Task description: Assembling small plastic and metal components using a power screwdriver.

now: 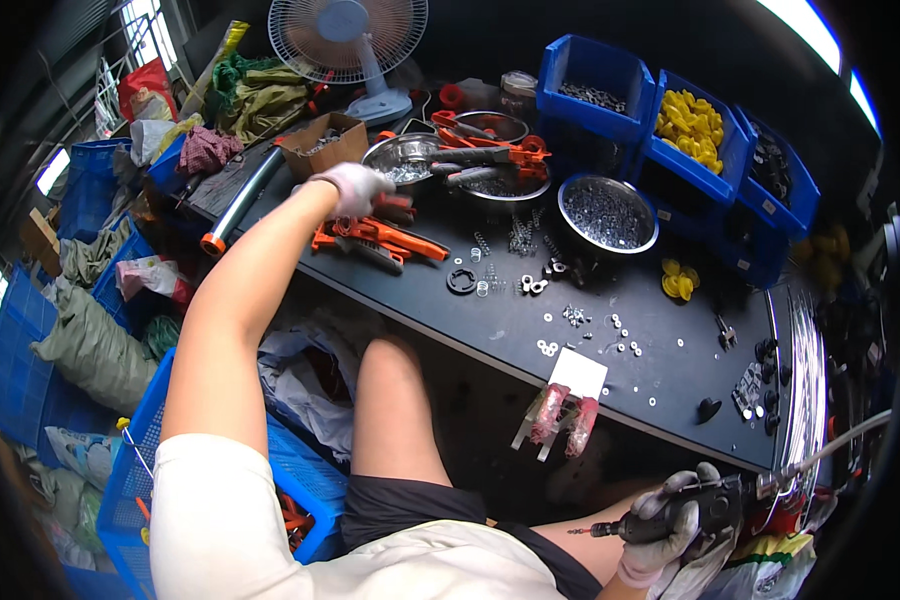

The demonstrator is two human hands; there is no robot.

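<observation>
Fisheye view from the head of a person seated at a blk workbench (615, 287). The left hand (358, 190), in a pale glove, is at the far left of the bench, just by a pile of orange-and-blk hand tools (382, 238); it's blurred, so can't tell if its fingers are apart, together or clamped on sth. The right hand (667, 527), also gloved, is at near right, off the bench edge, fingers clamped round a blk power driver (708, 508), bit pointing left. Btwn the hands lie loose springs (522, 237), washers & other small pcs, w/ a white plate (579, 372) at the near edge beside two red-wrapped bars (549, 414). Farther back: steel bowls (610, 250) of metal pcs, a fan (342, 20) at far left, & blue bins (685, 174) at far right, one w/ yellow pcs (690, 128)
</observation>
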